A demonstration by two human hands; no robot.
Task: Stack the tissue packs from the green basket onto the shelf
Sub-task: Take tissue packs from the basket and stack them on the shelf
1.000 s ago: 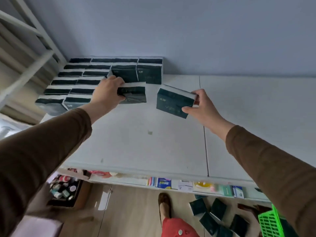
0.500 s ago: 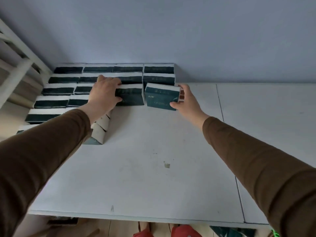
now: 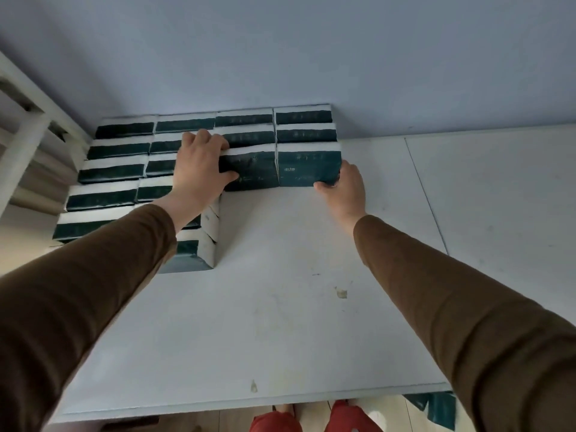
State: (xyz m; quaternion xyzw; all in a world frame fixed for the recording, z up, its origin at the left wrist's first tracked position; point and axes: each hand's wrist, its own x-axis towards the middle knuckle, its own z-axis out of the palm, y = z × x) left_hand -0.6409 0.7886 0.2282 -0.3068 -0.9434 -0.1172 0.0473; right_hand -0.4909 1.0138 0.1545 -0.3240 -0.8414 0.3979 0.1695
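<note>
Nearest, below the shelf's front edge, loose dark-green tissue packs [image 3: 436,408] lie on the floor at lower right; the green basket itself is out of view, so what it holds cannot be told. Red footwear [image 3: 276,422] shows just under the edge.

Above that stretches the white shelf [image 3: 280,322], its near half bare apart from a few marks. Both brown sleeves reach across it.

At the far left, rows of packs [image 3: 109,169] already stand in tiers against the wall, and a short column runs forward beside the left forearm. The left hand [image 3: 199,169] lies over the left front pack [image 3: 252,171], fingers curled over its white top and thumb pressed on its green face. The right hand [image 3: 346,188] cups the lower right corner of the right front pack [image 3: 307,166], fingers wrapped round its end. The two packs sit side by side, touching, tight against the row behind.

By the look of it, the stacking is well along: many packs are placed, these two are being seated, and at least the floor packs remain. Plenty of shelf to the right is unfilled.
</note>
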